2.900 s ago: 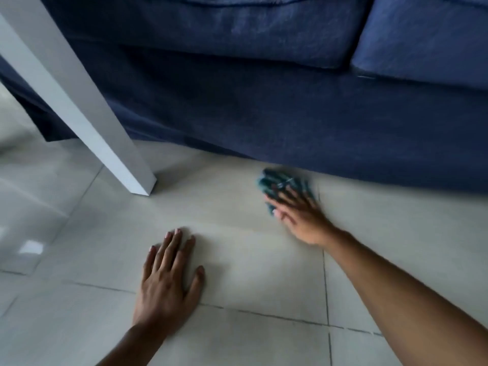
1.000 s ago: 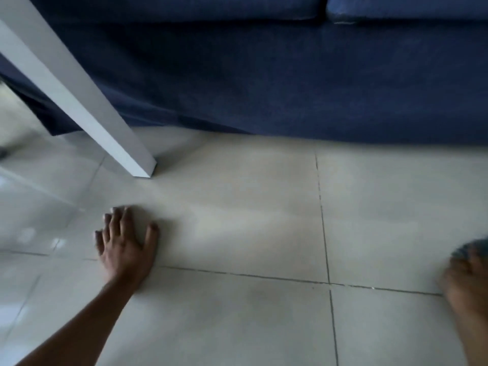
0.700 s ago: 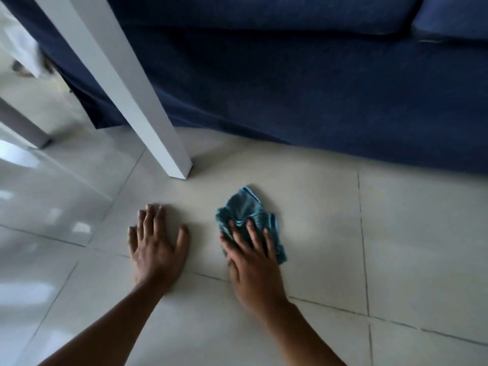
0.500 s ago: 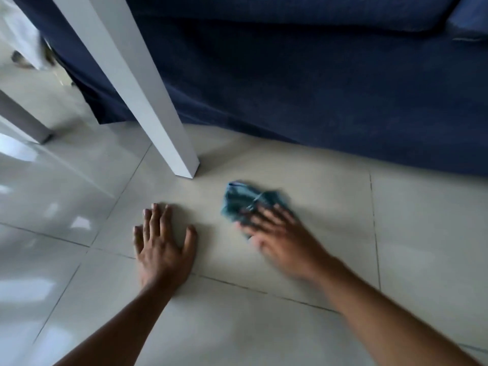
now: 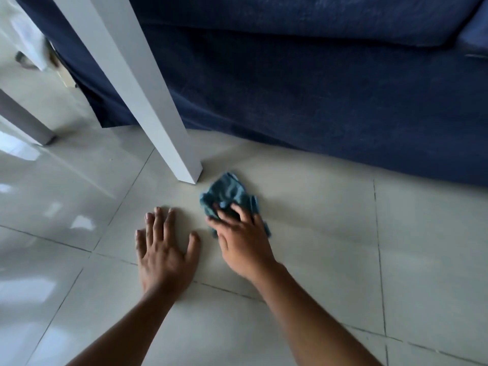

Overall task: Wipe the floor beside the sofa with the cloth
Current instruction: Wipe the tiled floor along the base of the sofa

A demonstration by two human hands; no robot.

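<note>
A: Where is the teal cloth [image 5: 227, 194]?
B: On the tiled floor [image 5: 317, 233], just beside the white table leg [image 5: 148, 101], near the blue sofa [image 5: 317, 88].
A: And the hands?
B: The right hand [image 5: 244, 241] presses on the cloth with curled fingers; the left hand [image 5: 163, 249] lies flat, fingers spread, holding nothing.

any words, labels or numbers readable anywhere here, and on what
None can be read. The cloth, sofa, white table leg and floor tiles show no print. A small pale tag on the sofa cushion is too small to tell if it bears text.

The right hand [image 5: 244, 240] has dragged the cloth [image 5: 229, 194] back beside the table leg [image 5: 148, 101].
</note>
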